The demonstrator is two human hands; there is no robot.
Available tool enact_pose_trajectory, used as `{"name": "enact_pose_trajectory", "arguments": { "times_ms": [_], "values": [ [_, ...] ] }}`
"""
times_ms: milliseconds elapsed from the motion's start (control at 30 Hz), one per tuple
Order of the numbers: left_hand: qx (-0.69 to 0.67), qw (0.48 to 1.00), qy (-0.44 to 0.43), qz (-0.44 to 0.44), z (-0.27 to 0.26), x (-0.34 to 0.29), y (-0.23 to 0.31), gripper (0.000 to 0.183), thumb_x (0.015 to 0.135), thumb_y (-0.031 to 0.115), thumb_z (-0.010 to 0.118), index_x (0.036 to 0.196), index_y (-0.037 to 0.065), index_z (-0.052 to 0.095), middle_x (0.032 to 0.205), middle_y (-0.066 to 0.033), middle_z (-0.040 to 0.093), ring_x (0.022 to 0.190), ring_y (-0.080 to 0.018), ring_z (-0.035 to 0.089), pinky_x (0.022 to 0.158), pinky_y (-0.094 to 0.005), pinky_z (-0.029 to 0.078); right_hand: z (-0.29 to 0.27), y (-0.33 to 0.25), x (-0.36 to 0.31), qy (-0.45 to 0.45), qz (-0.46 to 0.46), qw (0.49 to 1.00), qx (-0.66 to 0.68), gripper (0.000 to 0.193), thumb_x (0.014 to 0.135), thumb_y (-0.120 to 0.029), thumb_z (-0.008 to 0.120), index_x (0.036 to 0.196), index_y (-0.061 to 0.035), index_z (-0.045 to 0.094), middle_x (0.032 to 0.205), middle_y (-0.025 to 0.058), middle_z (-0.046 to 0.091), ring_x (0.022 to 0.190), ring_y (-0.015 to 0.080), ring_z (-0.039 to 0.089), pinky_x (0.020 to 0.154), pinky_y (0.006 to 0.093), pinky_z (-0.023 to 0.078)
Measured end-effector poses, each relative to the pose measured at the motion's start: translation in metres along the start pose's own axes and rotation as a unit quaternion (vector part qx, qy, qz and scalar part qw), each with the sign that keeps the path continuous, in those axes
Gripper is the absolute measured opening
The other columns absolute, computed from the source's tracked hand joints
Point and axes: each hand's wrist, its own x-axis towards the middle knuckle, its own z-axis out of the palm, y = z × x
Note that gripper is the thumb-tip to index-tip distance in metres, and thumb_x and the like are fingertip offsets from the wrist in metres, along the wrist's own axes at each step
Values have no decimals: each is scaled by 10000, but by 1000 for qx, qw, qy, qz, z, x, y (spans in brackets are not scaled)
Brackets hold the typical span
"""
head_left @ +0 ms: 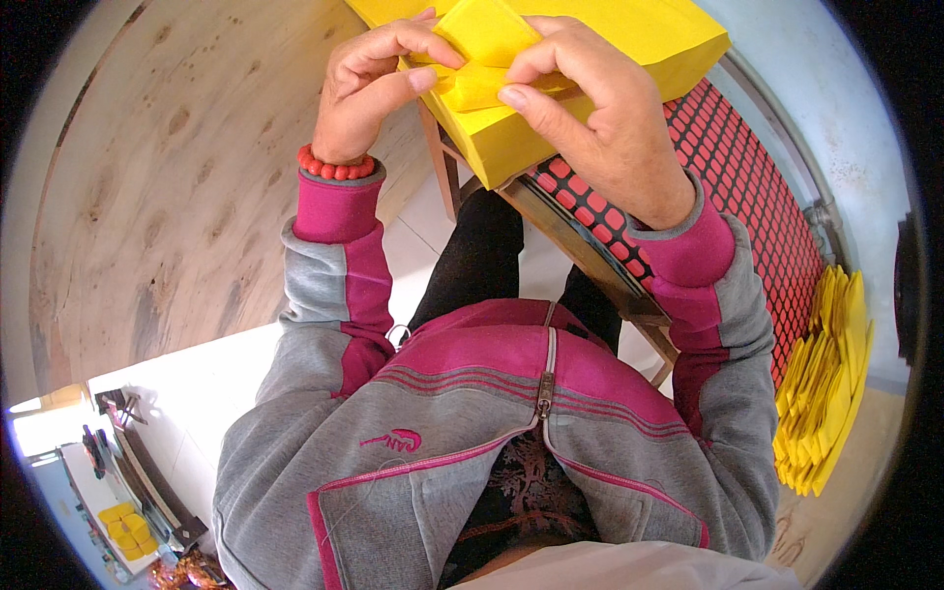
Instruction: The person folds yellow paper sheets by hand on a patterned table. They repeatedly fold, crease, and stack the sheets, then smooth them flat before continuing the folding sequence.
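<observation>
A small folded yellow sheet (482,84), paper or thin cloth, is between my two hands at the top of the view, with a square flap standing up from it. My left hand (369,84) has its thumb and bent index finger on the left edge of the fold. My right hand (610,123) pinches the right side between thumb and index finger. Just beneath lies a large yellow block (639,74) with flat sides; whether it is a box or a stack I cannot tell. A red bead bracelet (334,169) circles my left wrist.
The block rests on a wooden-framed bench (580,251) with a red-and-black patterned cover (747,177). A bundle of folded yellow pieces (824,388) leans at the right, by a pale wall. A large wooden board (187,187) fills the left. More yellow pieces (128,531) lie at lower left.
</observation>
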Motion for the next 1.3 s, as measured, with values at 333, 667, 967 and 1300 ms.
{"name": "enact_pose_trajectory", "arguments": {
  "times_ms": [333, 667, 967, 1300],
  "values": [
    [28, 997, 54, -50, -2, -1, -2, 91, 930, 45, 654, 1018, 27, 640, 1042, -60, 703, 958, -132, 651, 867, -288, 501, 1, -4, -1, 43, 63, 994, 73, 159, 845, -40, 742, 936, -8, 615, 1025, 181, 632, 918, 281, 639, 836, 326, 500],
    [12, 992, 109, -63, 4, 1, -2, 78, 954, 32, 644, 1024, 37, 612, 987, -38, 708, 897, -99, 658, 813, -246, 511, -4, -2, 7, 30, -28, 999, 31, 197, 817, -31, 766, 941, 5, 617, 1080, 222, 633, 962, 309, 661, 820, 341, 519],
    [-5, 990, 129, -62, 15, 5, 1, 93, 946, 17, 657, 1019, 41, 604, 988, -37, 703, 910, -103, 653, 825, -249, 508, -4, -2, 2, -22, 38, 999, 21, 88, 914, -65, 663, 937, -2, 607, 970, 134, 625, 981, 289, 637, 975, 355, 474],
    [-6, 999, 37, -28, -2, -1, 1, 119, 896, 10, 603, 1007, 25, 643, 1052, -60, 678, 963, -141, 625, 878, -280, 475, -2, -1, 3, -9, 6, 1000, 3, 111, 903, -77, 681, 930, -6, 600, 916, 130, 609, 993, 317, 641, 1030, 392, 453]
  ]
}}
